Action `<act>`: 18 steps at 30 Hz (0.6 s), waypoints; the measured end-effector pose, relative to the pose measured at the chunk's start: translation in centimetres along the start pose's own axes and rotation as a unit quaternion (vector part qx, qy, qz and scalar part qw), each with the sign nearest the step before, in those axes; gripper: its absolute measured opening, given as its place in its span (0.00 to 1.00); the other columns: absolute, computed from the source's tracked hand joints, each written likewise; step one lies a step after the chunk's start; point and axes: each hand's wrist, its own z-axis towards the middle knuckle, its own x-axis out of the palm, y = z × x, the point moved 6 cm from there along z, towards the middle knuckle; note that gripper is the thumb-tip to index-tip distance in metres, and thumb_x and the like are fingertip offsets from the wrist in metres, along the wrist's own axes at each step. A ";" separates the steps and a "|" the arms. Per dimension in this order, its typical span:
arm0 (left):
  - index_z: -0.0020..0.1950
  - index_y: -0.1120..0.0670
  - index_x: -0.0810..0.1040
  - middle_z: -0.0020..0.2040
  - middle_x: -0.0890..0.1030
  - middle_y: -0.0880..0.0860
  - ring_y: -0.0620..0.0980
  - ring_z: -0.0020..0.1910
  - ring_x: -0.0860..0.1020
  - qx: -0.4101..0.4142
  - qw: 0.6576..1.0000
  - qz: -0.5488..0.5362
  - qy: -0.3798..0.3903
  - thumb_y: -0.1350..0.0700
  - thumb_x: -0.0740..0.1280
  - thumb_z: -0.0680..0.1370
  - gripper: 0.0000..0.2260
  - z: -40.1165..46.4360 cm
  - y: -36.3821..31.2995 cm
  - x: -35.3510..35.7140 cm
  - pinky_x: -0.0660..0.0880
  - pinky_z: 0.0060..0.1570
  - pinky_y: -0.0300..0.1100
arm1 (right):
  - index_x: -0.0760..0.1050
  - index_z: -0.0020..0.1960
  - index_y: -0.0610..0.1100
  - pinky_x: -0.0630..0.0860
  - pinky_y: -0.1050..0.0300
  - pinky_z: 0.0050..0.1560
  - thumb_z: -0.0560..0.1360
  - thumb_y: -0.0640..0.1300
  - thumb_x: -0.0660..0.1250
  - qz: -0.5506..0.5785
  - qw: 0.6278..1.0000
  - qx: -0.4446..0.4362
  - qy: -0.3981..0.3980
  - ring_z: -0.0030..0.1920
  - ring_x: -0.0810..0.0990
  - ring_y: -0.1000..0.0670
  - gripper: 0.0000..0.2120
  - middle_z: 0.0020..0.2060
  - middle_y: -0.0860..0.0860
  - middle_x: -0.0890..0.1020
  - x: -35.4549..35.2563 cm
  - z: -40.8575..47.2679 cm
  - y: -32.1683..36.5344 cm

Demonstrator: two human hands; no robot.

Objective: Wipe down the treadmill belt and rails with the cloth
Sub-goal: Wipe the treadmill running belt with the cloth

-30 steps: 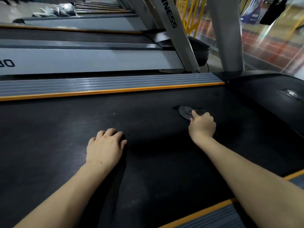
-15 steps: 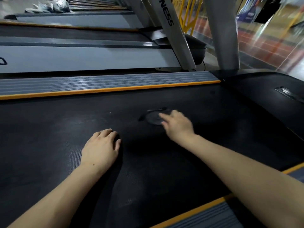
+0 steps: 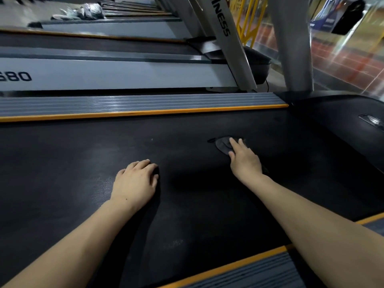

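Pressing flat-fingered, right hand (image 3: 245, 161) pins cloth (image 3: 222, 144) crosswise on belt (image 3: 187, 215); left hand (image 3: 135, 182) rests open.

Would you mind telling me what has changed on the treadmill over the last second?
The right hand swept the dark cloth across the belt to the left, then back to the right, nearly to where it started, its fingers pressing flat on it throughout. The left hand stayed braced on the belt; nothing was picked up or released.
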 end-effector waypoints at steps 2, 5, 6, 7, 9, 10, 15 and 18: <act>0.72 0.44 0.73 0.76 0.69 0.44 0.49 0.76 0.65 -0.002 1.000 -0.011 0.001 0.44 0.57 0.83 0.18 0.3 0.4 0.0 0.66 0.71 0.49 | 0.53 0.79 0.56 0.67 0.47 0.69 0.84 0.50 0.52 -0.006 1.000 -0.006 -0.006 0.75 0.63 0.42 0.24 0.79 0.47 0.58 0.1 -0.1 1.3; 0.71 0.46 0.76 0.75 0.72 0.45 0.49 0.74 0.68 0.001 1.000 -0.024 -0.015 0.46 0.58 0.83 0.18 0.4 0.8 0.0 0.68 0.70 0.47 | 0.58 0.78 0.54 0.64 0.50 0.69 0.84 0.50 0.52 0.001 1.000 -0.019 -0.004 0.75 0.63 0.43 0.23 0.78 0.46 0.59 0.5 -0.9 6.2; 0.70 0.46 0.77 0.74 0.73 0.45 0.49 0.73 0.69 0.001 0.999 -0.031 -0.021 0.46 0.59 0.83 0.17 0.4 0.8 0.0 0.68 0.69 0.47 | 0.60 0.78 0.54 0.63 0.51 0.69 0.84 0.50 0.53 0.005 0.999 -0.048 0.002 0.74 0.63 0.43 0.22 0.78 0.46 0.60 0.9 -1.6 9.0; 0.70 0.46 0.77 0.73 0.73 0.46 0.49 0.73 0.70 0.001 0.999 -0.037 -0.023 0.47 0.59 0.83 0.17 0.4 0.8 -0.1 0.68 0.69 0.47 | 0.60 0.77 0.53 0.62 0.52 0.70 0.84 0.50 0.53 0.010 0.996 -0.090 0.012 0.74 0.63 0.43 0.22 0.78 0.45 0.60 1.3 -2.5 12.0; 0.70 0.47 0.77 0.74 0.73 0.47 0.50 0.73 0.69 0.006 0.999 -0.043 -0.018 0.48 0.58 0.83 0.17 0.3 0.7 -0.3 0.68 0.70 0.46 | 0.62 0.77 0.54 0.58 0.54 0.72 0.84 0.50 0.53 0.024 0.983 -0.181 0.035 0.76 0.61 0.43 0.21 0.78 0.45 0.58 2.7 -4.5 17.1; 0.71 0.47 0.76 0.75 0.72 0.47 0.50 0.74 0.68 0.008 0.999 -0.040 -0.010 0.48 0.58 0.84 0.17 0.2 0.6 -0.3 0.66 0.71 0.46 | 0.62 0.77 0.55 0.56 0.55 0.73 0.84 0.49 0.54 0.034 0.976 -0.210 0.043 0.77 0.60 0.44 0.21 0.79 0.46 0.58 3.2 -5.2 18.4; 0.78 0.46 0.67 0.81 0.62 0.46 0.49 0.80 0.57 0.014 0.999 -0.017 0.027 0.46 0.55 0.85 0.21 -0.8 0.3 0.2 0.57 0.77 0.49 | 0.67 0.73 0.63 0.70 0.52 0.68 0.80 0.44 0.62 0.047 0.971 -0.231 0.030 0.73 0.69 0.47 0.24 0.78 0.53 0.62 2.2 -3.0 11.5; 0.79 0.46 0.64 0.82 0.59 0.47 0.49 0.81 0.54 0.011 0.999 -0.009 0.035 0.46 0.54 0.85 0.22 -1.2 0.3 0.5 0.56 0.78 0.52 | 0.67 0.73 0.61 0.70 0.52 0.66 0.81 0.44 0.59 0.028 0.996 -0.079 -0.013 0.72 0.69 0.44 0.23 0.78 0.52 0.62 -0.1 -0.6 1.0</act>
